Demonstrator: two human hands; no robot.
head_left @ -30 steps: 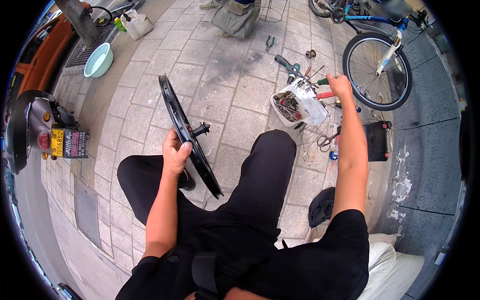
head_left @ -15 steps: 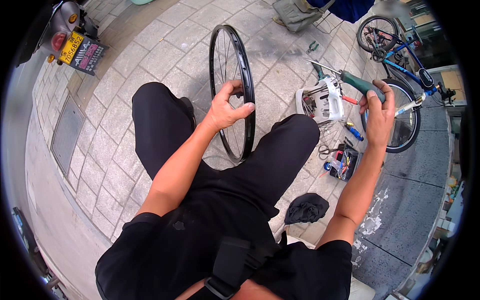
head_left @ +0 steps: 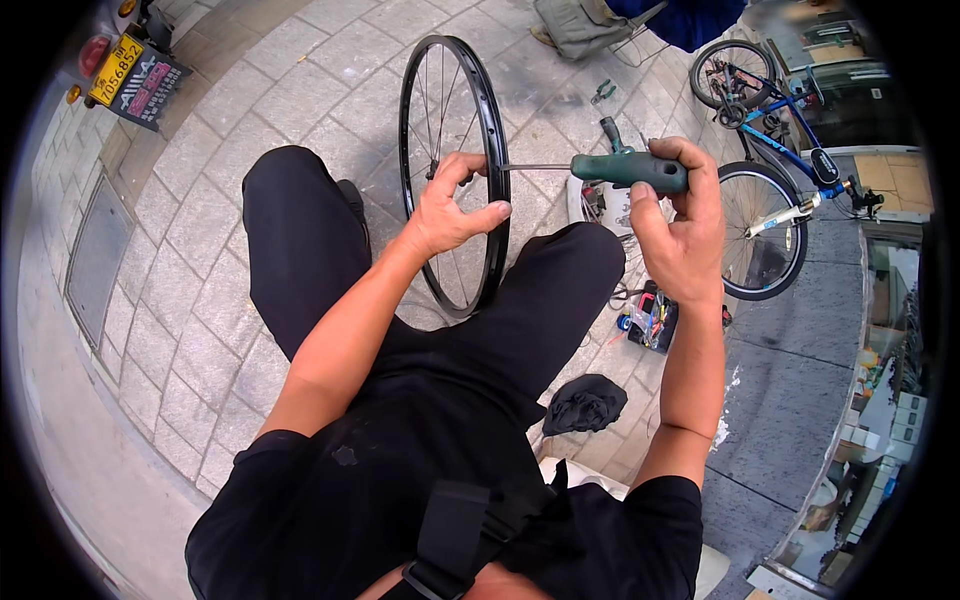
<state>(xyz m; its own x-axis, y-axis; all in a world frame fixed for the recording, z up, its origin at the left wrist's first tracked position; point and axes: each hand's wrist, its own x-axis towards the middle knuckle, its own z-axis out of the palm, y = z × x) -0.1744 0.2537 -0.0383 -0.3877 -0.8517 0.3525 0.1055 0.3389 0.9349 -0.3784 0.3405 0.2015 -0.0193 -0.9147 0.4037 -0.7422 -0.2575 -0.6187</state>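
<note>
Bicycle wheel [head_left: 489,105], black rim with spokes, stands upright, tilted slightly, between the person's knees [head_left: 300,215], just above the paving [head_left: 190,330] or on it; contact can't be told. Left hand [head_left: 440,218] grips the rim: thumb on its outer side, fingers curled through to the spoke side. Right hand [head_left: 685,235] has fingers and thumb closed on the butt of a green-handled screwdriver [head_left: 630,172], held roughly level, shaft pointing left. Tip meets the rim's outer face; too small to tell whether it sits in a hole. White container [head_left: 578,200] is partly hidden behind the screwdriver. Pliers [head_left: 603,92] lie farther off. Black tray [head_left: 655,318] of small items and dark cloth bundle [head_left: 586,404] are right of the knees. Blue bicycle [head_left: 770,143] stands at upper right.
</note>
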